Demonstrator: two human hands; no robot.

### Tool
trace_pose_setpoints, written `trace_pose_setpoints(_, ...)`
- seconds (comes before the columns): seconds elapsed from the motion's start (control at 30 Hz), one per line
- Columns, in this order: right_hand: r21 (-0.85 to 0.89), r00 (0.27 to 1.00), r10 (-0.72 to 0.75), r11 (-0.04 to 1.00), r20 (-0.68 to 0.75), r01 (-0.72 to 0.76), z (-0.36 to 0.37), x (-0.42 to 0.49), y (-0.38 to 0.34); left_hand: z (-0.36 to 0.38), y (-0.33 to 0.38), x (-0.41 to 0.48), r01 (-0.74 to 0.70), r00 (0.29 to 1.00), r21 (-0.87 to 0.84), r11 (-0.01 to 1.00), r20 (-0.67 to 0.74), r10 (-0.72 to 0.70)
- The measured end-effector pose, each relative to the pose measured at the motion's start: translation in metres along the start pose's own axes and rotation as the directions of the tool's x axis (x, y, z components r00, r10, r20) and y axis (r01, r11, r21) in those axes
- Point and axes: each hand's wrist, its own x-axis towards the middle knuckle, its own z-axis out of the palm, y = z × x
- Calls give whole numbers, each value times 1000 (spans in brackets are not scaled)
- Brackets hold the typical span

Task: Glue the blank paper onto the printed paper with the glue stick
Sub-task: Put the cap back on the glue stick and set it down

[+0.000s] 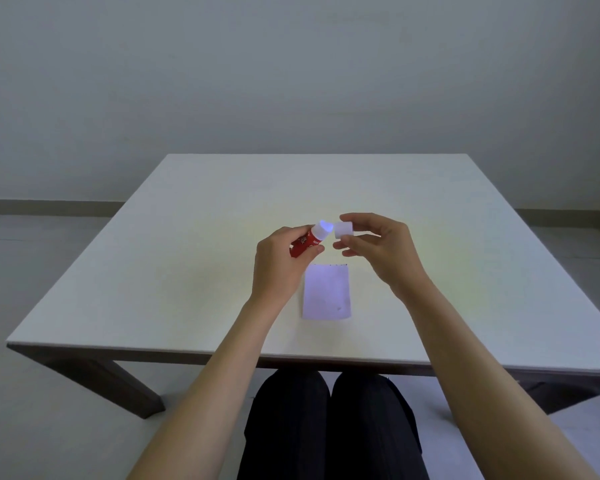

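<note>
Above the middle of a white table (187,271), two bare hands meet in the air. The left hand (281,263) is closed around a red glue stick (307,241), which tilts up and to the right so that its uncapped white tip points toward the other hand. The right hand (378,247) pinches the white cap (344,229) between thumb and fingertips, just beside the tip but apart from it. On the table below and between the hands lies a small sheet of blank paper (327,292), flat, upright toward the viewer and touched by neither hand. A thin dotted line shows along its top edge; whether that belongs to a printed sheet underneath cannot be told, and no printed paper is clearly seen. The left hand overlaps the sheet's upper left corner in the picture. The label on the glue stick is too small and blurred to read, and the fingers hide most of its body. Behind the table stands a plain grey wall (291,71). At the bottom of the view, dark trousers (326,427) show under the table's near edge, and both forearms are cut off by the frame.
</note>
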Motion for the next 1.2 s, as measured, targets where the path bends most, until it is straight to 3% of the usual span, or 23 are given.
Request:
trace_pose_setpoints(0.23, 48, 999, -39, 998, 37, 37, 2, -3, -5, -1, 4, -4, -11, 1000, 27, 1000, 19, 11)
trace_pose_setpoints(0.43, -247, 991, -95, 962, 99, 117, 5, -3, -4, -7, 7, -4, -99, 995, 278, 955, 36, 93)
trace_pose_setpoints(0.57, -455, 985, -109, 876, 137, 161, 18, -5, -2, -9, 4, -9, -117, 993, 399, 910, 51, 105)
trace_pose_setpoints(0.7, -793, 999, 4, 609, 36, 26, 29, -3, 4, -9, -3, -15, -118, 993, 472, 874, 66, 99)
trace_pose_setpoints(0.73, -805, 999, -2, 592, 40, 33, 29, -2, 5, -9, -4, -15, -116, 993, 478, 871, 66, 96)
trace_pose_setpoints(0.87, -464, 964, -89, 863, 249, 199, 27, -5, 2, -14, -6, -9, -89, 996, 464, 881, 19, 90)
trace_pose_setpoints(0.9, -434, 967, -120, 876, 227, 211, 28, -4, 4, -15, -6, -8, -93, 995, 469, 878, 18, 96)
trace_pose_setpoints(0.97, -545, 991, -87, 828, 102, 129, 35, -1, 6, -14, -5, -8, -108, 994, 484, 869, 31, 107)
trace_pose_setpoints(1.03, -754, 998, -66, 655, 4, 46, 37, 4, 6, -12, -5, -11, -114, 993, 485, 867, 41, 108)
trace_pose_setpoints(1.07, -775, 996, -88, 628, 18, 70, 36, 4, 6, -12, -6, -11, -113, 993, 482, 869, 38, 108)
trace_pose_setpoints(1.2, -531, 956, -129, 808, 262, 255, 34, 3, 1, -14, -9, -7, -101, 993, 483, 870, -5, 118)
